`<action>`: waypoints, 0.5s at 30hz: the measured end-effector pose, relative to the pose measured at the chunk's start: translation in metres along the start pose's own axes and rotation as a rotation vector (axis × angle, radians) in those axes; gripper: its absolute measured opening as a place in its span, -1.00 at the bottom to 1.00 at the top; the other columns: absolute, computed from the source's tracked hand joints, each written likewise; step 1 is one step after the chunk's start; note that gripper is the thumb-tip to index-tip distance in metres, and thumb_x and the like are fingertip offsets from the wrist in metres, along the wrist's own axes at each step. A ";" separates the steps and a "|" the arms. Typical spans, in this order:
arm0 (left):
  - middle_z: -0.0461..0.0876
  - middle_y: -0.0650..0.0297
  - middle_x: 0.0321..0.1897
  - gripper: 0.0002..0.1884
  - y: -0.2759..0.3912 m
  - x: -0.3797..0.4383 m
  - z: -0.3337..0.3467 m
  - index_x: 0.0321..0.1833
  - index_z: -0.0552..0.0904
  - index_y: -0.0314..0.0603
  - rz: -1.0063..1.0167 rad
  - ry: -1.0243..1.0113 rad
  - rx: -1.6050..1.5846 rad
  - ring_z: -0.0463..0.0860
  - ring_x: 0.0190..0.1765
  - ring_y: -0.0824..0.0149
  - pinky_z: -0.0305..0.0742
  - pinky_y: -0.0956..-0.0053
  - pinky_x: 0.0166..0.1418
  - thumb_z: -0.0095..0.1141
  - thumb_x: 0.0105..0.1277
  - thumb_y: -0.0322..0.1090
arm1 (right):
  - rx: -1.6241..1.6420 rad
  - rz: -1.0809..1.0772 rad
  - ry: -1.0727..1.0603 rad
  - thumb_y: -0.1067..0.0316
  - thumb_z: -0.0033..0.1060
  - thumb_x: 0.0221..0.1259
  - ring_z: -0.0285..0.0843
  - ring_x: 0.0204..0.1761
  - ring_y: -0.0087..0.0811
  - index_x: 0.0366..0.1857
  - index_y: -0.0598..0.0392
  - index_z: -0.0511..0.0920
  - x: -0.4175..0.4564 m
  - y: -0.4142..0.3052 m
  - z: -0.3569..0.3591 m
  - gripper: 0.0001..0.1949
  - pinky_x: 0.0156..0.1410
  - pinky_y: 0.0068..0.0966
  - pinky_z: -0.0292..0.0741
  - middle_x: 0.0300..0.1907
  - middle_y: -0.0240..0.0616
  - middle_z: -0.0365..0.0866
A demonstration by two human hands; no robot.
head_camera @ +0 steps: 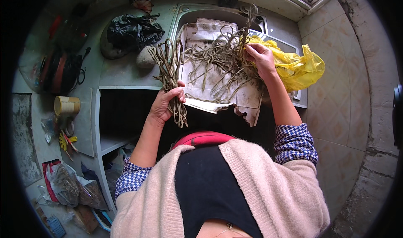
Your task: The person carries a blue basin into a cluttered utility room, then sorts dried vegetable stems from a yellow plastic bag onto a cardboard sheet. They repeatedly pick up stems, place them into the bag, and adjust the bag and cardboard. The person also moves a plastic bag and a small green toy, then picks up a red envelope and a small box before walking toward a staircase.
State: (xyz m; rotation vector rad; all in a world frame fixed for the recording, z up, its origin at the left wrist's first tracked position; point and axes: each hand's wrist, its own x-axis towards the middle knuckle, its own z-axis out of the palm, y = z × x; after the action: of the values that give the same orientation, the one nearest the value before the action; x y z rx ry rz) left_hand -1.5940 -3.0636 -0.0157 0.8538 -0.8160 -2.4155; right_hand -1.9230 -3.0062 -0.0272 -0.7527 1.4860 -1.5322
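My left hand (167,103) grips a bundle of long brown dried plant strands (170,63), folded into loops that stick out above and below the fist. With thumb and fingertips, my right hand (258,57) pinches a few strands (251,21) that rise above it. Below and left of that hand lies a loose tangle of the same strands (217,54). The tangle rests on a stained, torn piece of white cardboard (201,95) laid over the sink (189,17). Just right of my right hand is a crumpled yellow plastic bag (299,68).
On the counter at left sit a black plastic bag (135,30) and a rounded stone (145,58). A tape roll (70,105) lies further left. Below the counter is an open cabinet (126,112). Bagged dried goods (64,181) are at lower left. A tiled wall (330,80) bounds the right side.
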 end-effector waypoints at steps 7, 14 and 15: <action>0.37 0.38 -0.59 -0.71 -0.001 0.003 0.003 -0.14 0.41 -0.30 0.003 -0.013 0.007 0.39 -0.48 0.48 0.38 0.55 -0.28 0.14 0.12 -0.40 | 0.339 0.180 0.048 0.37 0.13 0.16 0.54 -0.38 -0.57 -0.23 0.15 0.54 -0.021 0.000 -0.010 -0.85 -0.33 -0.71 0.45 -0.37 -0.35 0.59; 0.37 0.38 -0.59 -0.72 -0.002 0.006 0.012 -0.14 0.42 -0.28 -0.011 -0.032 0.016 0.40 -0.48 0.48 0.38 0.55 -0.27 0.14 0.12 -0.39 | 0.442 0.300 0.002 0.39 0.07 0.19 0.56 -0.37 -0.55 -0.19 0.18 0.52 -0.036 0.008 -0.005 -0.84 -0.34 -0.73 0.46 -0.37 -0.33 0.59; 0.37 0.38 -0.59 -0.72 -0.002 0.006 0.013 -0.14 0.42 -0.28 -0.013 -0.029 0.015 0.40 -0.48 0.48 0.38 0.55 -0.27 0.14 0.12 -0.39 | 0.451 0.310 0.014 0.40 0.07 0.19 0.56 -0.37 -0.55 -0.19 0.18 0.52 -0.035 0.012 -0.007 -0.84 -0.35 -0.73 0.46 -0.37 -0.33 0.59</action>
State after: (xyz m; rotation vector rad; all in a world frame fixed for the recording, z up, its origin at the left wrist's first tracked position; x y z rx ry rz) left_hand -1.6073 -3.0612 -0.0113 0.8341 -0.8433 -2.4417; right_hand -1.9113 -2.9718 -0.0346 -0.2354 1.1397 -1.5496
